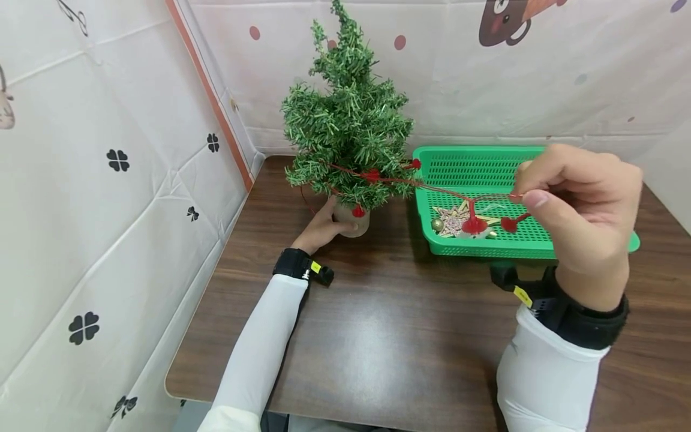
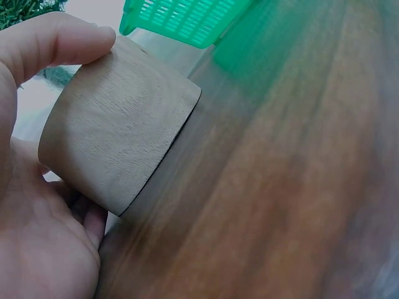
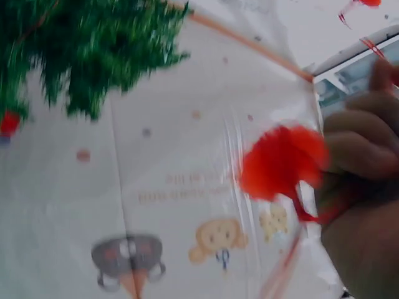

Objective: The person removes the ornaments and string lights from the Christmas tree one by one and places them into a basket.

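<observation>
Right hand [image 1: 585, 207] pinched the red garland [image 1: 371, 175], which ran from the tree [image 1: 348, 123] across over the green basket [image 1: 488, 251]. Garland looked light, limp, apt to snag; best taken between its soft tufts [image 1: 474, 226]. Left hand [image 1: 321, 228] gripped the pot [image 2: 118, 118] on the bench [image 1: 388, 324]; pot seemed rigid, a sound handhold.

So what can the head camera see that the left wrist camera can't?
Only the head view shows the right hand pinching the red string, the red decorations, and a glittery star and gold ball at the green basket.

Only the left wrist view shows the base close enough to see its wood grain, and the palm of the left hand.

Both show the left hand holding the base, plus the tree, basket and table.
</observation>
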Available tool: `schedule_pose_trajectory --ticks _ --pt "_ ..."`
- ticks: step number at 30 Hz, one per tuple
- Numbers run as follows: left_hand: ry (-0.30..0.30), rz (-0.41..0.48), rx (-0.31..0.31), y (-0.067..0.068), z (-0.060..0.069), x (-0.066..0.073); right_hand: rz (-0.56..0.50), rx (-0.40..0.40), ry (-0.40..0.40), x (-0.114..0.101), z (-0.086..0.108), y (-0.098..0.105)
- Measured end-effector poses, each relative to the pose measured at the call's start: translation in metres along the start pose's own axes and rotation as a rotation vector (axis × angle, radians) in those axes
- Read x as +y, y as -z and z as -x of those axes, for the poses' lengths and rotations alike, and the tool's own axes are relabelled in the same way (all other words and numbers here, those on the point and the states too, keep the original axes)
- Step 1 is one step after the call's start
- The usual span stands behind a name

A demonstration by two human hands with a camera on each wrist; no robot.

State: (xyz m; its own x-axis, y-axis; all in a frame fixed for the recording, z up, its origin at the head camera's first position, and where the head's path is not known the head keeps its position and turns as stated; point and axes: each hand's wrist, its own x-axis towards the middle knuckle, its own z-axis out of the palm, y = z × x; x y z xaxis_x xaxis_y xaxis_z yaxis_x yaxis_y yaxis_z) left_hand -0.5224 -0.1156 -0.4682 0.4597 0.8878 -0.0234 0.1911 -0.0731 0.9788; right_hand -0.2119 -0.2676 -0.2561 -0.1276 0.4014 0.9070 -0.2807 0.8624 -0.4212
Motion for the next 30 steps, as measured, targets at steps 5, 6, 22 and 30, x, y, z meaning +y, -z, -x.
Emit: schedule_pose_trajectory --ticks 5,6,22,30 --pt "0.006 -0.005 0.021 0.0 0.001 -0.003 0.702 -0.141 -0.319 -0.013 -0.004 0.014" --pt "0.004 -0.004 0.021 0.0 0.001 -0.003 0.819 -0.142 -0.366 -0.013 -0.005 0.016" --pt "0.023 0.008 -0.005 0.0 -0.001 0.0 1.12 -0.107 -0.39 0.011 -0.005 0.038" --pt "0.031 -0.013 0.023 0.0 0.002 0.0 1.123 -0.142 -0.633 0.04 0.005 0.058"
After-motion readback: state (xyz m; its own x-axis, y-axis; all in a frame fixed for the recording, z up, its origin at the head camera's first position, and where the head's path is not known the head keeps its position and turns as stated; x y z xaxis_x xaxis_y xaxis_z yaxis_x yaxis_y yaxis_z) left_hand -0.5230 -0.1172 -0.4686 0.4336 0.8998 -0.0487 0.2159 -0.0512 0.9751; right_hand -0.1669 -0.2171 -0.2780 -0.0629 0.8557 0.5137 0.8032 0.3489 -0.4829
